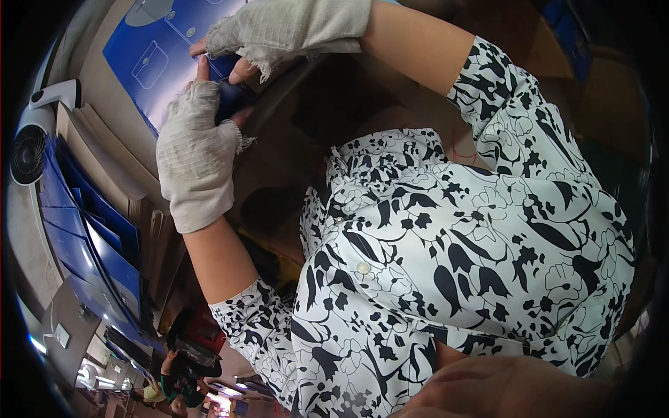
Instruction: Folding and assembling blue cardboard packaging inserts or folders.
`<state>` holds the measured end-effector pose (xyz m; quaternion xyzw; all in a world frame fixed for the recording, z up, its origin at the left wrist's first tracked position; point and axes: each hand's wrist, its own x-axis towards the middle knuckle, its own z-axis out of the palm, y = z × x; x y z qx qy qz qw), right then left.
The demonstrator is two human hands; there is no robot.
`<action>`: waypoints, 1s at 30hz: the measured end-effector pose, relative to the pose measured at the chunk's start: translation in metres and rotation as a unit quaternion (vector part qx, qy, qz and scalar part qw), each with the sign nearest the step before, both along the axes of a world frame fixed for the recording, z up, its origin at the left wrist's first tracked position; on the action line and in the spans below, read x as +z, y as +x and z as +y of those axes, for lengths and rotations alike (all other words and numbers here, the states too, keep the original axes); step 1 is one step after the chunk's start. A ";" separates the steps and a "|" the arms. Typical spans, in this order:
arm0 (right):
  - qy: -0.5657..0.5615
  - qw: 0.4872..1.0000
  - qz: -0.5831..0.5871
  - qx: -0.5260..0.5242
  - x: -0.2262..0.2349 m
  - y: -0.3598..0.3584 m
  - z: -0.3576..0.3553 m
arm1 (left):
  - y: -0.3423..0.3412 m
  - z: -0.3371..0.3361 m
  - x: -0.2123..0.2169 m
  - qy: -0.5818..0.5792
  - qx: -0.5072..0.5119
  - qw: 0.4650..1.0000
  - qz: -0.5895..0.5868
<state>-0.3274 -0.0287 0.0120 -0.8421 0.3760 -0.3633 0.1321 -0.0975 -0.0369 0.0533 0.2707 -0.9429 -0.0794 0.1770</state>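
A glossy blue printed card sheet with pale outline drawings lies on the worktop at the upper left. My left hand, in a frayed off-white fingerless glove, has its index finger on the sheet and its thumb at the near edge. Just beyond it, my right hand wears a similar glove. Its fingers and thumb are closed at the same edge, close to the left fingertips. A dark blue part of the sheet shows between the two thumbs. Some fingers of both hands are hidden by the gloves.
Left of my hands, several blue card pieces are stacked beside thick boards along the worktop. A small white fan with a dark grille stands at the far left. Other people are in the background at lower left.
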 end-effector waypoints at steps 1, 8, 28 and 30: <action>-0.003 1.000 -0.003 0.007 0.002 0.005 -0.003 | 0.005 0.002 0.004 -0.007 0.018 1.000 -0.012; -0.001 0.999 -0.011 0.031 0.004 0.002 -0.005 | 0.005 -0.004 0.008 0.026 0.002 1.000 -0.006; 0.095 0.995 0.034 0.025 0.064 0.004 0.031 | -0.036 0.020 -0.016 -0.080 0.164 0.982 0.043; 0.093 0.995 0.029 0.028 0.064 0.003 0.030 | -0.039 0.018 -0.016 -0.073 0.181 0.981 0.017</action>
